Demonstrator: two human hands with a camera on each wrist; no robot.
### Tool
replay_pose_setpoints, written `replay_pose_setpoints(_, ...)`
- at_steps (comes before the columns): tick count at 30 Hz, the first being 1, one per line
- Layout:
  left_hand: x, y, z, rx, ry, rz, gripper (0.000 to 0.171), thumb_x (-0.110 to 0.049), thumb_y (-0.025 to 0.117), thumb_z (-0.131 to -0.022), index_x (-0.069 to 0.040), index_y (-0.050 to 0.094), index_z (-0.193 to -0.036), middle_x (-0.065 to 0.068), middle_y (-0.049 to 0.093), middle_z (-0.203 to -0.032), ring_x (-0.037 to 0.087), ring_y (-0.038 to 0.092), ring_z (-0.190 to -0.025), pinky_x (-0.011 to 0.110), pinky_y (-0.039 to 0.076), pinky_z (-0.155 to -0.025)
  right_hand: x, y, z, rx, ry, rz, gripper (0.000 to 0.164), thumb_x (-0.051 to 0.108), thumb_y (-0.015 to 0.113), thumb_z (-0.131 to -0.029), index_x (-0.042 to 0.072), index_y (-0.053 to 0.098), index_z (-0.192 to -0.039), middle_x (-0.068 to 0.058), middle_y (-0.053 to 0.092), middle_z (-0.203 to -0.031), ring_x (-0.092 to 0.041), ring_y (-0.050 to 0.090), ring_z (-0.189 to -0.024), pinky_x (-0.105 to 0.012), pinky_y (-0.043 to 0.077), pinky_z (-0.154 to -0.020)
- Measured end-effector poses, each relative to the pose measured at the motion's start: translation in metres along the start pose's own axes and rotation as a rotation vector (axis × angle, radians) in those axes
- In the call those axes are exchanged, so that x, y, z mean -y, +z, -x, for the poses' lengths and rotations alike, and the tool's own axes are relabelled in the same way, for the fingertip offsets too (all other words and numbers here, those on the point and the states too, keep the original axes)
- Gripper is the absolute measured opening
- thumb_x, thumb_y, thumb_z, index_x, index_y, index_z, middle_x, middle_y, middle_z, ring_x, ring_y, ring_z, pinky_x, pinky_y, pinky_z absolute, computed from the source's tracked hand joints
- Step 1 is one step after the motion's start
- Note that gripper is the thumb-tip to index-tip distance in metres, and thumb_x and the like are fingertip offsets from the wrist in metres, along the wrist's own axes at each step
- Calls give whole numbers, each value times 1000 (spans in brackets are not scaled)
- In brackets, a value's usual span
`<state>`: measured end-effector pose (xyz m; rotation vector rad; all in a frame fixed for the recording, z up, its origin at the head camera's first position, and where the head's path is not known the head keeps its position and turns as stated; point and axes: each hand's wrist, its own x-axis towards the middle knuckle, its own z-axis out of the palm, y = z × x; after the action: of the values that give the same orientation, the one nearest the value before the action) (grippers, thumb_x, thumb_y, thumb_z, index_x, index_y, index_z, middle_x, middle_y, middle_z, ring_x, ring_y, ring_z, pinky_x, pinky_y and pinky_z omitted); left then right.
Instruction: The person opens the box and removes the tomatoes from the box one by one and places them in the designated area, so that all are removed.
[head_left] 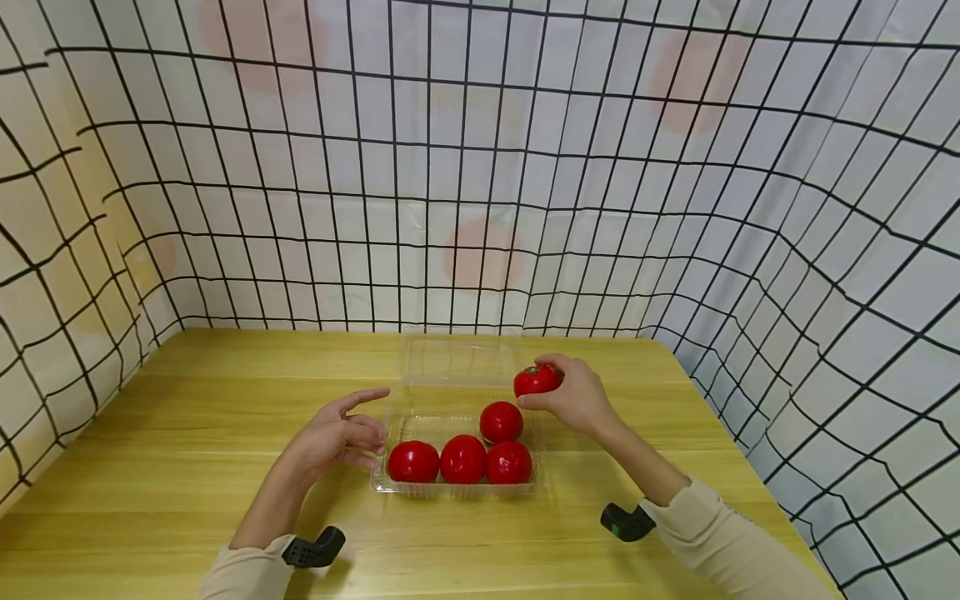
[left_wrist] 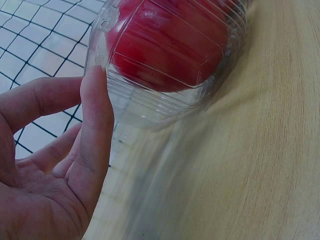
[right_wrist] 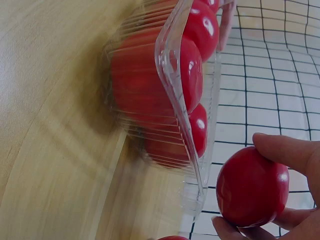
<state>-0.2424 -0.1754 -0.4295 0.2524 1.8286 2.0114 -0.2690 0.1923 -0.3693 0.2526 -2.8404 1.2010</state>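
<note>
Near the table's front half stands a clear plastic clamshell box (head_left: 450,490), its lid (head_left: 459,362) folded back flat behind it. Three tomatoes, among them the left one (head_left: 413,462), line the front row, and another tomato (head_left: 501,422) sits behind at the right. My right hand (head_left: 573,396) grips a tomato (right_wrist: 252,187) between thumb and fingers, raised near the box's back right corner, green calyx up. At the box's left side is my left hand (head_left: 341,435), fingers spread, a fingertip (left_wrist: 94,80) touching the clear rim.
The box rests on a wood-grain table (head_left: 225,408). White sheeting with a black grid (head_left: 375,183) encloses the back and sides. Both wrists wear black devices, one on the left (head_left: 315,548). A red sliver (right_wrist: 172,238) shows at the right wrist view's lower edge.
</note>
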Motion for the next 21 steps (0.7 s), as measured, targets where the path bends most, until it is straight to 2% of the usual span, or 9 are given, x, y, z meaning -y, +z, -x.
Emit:
replay_pose_setpoints(11, 0, -1, 0, 1, 7, -8, 80, 1, 61, -92, -5, 21, -161, 7, 67, -91, 18, 68, -75, 35, 64, -67, -14, 3, -2, -78, 11, -8, 70, 27, 84, -81, 6, 55, -142, -19, 61, -135, -39, 61, -120, -51, 57, -97)
replay_pose_setpoints(21, 0, -1, 0, 1, 9, -11, 80, 2, 61, -92, -4, 20, -161, 7, 67, -90, 18, 68, -74, 34, 64, -66, -29, 0, -6, -139, 46, -41, 72, 23, 84, -81, 6, 53, -143, -23, 59, -134, -41, 59, -123, -55, 54, -101)
